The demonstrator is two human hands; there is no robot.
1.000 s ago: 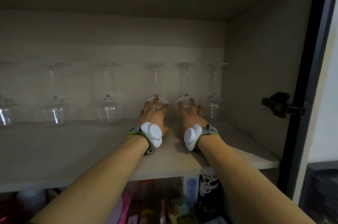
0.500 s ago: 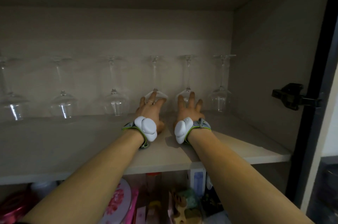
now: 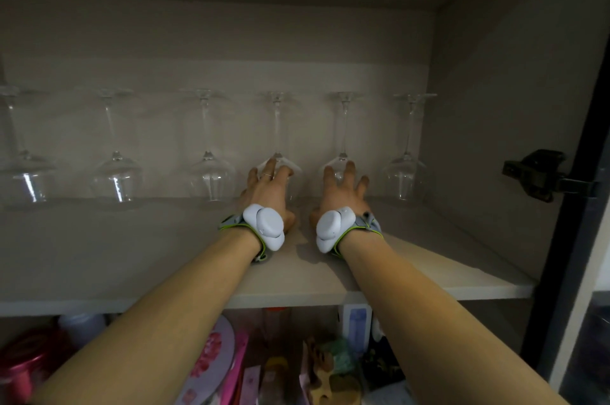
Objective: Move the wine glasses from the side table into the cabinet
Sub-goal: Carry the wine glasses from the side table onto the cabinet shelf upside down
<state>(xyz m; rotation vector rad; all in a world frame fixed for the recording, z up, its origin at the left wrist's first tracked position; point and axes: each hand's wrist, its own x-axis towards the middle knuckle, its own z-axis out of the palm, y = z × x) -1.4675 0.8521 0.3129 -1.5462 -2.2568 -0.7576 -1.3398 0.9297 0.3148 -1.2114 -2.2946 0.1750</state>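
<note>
Wine glasses [image 3: 278, 140] and [image 3: 343, 137] inverted near shelf's back edge [image 3: 462, 289] — each hand's [image 3: 269, 193] [image 3: 343, 193] grip cups one bowl.

hands [image 3: 269, 196] on inverted glasses [image 3: 279, 170], cabinet shelf [image 3: 429, 272]

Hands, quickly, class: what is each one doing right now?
Left hand: fingers wrapped over the bowl of an upside-down wine glass, gripping it.
Right hand: fingers spread over the bowl of the neighbouring wine glass, gripping it.

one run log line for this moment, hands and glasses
stage: placing in cabinet | left hand: on upside-down wine glass | right hand: on next glass | both glasses on shelf
</note>
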